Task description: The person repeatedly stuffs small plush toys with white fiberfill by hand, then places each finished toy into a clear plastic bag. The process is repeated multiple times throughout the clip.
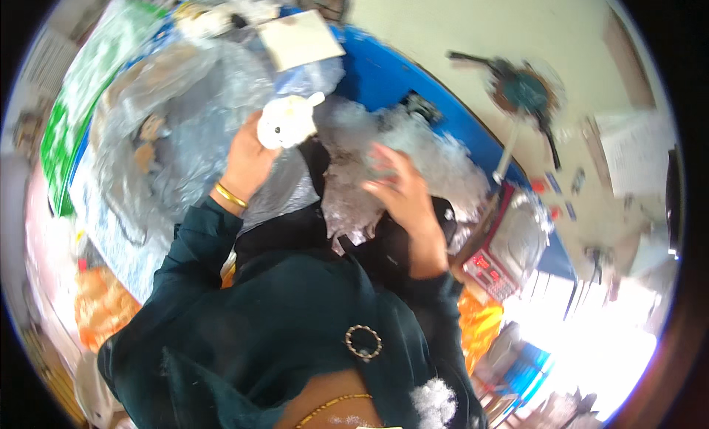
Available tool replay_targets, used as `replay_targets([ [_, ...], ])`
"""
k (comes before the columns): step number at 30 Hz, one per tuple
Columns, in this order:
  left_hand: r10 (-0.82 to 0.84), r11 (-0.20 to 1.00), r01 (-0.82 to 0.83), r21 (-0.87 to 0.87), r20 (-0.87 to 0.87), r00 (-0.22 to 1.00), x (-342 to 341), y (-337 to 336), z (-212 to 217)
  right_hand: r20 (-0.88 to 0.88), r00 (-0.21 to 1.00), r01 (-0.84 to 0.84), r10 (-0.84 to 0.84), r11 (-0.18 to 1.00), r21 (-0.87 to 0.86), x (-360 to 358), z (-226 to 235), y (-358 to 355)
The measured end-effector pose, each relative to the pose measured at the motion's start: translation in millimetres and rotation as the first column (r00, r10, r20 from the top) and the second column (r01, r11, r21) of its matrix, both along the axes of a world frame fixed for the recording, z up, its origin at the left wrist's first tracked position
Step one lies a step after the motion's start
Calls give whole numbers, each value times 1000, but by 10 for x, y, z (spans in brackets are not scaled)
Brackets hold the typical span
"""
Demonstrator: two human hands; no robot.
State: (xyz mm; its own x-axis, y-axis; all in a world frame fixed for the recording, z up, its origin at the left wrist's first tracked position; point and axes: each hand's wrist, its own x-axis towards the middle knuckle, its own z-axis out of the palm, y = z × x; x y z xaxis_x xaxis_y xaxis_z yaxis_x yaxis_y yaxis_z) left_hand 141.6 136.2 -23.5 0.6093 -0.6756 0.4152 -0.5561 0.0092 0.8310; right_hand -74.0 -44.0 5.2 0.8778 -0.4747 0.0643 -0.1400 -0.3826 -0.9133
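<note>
My left hand (247, 162), with a gold bangle at the wrist, is closed around a small white plush toy (288, 122) with a dark round eye and a stubby ear. The toy is held up in front of a large clear plastic bag (203, 111). To the right, my right hand (405, 193) hovers over a heap of white fluffy stuffing (447, 159). Its fingers are spread and slightly blurred, with nothing visible between them. Inside the plastic bag lies a small brown plush piece (148, 137).
A blue tub wall (388, 71) curves behind the stuffing, with a small black object (421, 105) by it. At right stands a scale (487, 270) with a red display. Farther off are a standing fan (526, 93), a pale square card (301, 41) and a green bag (55, 152).
</note>
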Motion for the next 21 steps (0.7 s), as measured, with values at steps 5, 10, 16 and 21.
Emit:
replay_targets([
  [5, -301, 938, 334, 93, -262, 917, -856, -646, 93, 306, 875, 146, -375, 808, 571, 169, -99, 173],
  [10, -385, 888, 459, -31, -595, 705, -799, -915, 133, 151, 858, 318, -490, 739, 594, -507, 103, -274],
  [16, -567, 742, 658, -127, -642, 515, -1213, -1415, 338, 131, 855, 445, -502, 840, 310, -873, 198, -358],
  [21, -624, 724, 690, -26, -452, 637, -1432, -1817, 394, 223, 711, 591, -667, 739, 325, -1038, 259, -550],
])
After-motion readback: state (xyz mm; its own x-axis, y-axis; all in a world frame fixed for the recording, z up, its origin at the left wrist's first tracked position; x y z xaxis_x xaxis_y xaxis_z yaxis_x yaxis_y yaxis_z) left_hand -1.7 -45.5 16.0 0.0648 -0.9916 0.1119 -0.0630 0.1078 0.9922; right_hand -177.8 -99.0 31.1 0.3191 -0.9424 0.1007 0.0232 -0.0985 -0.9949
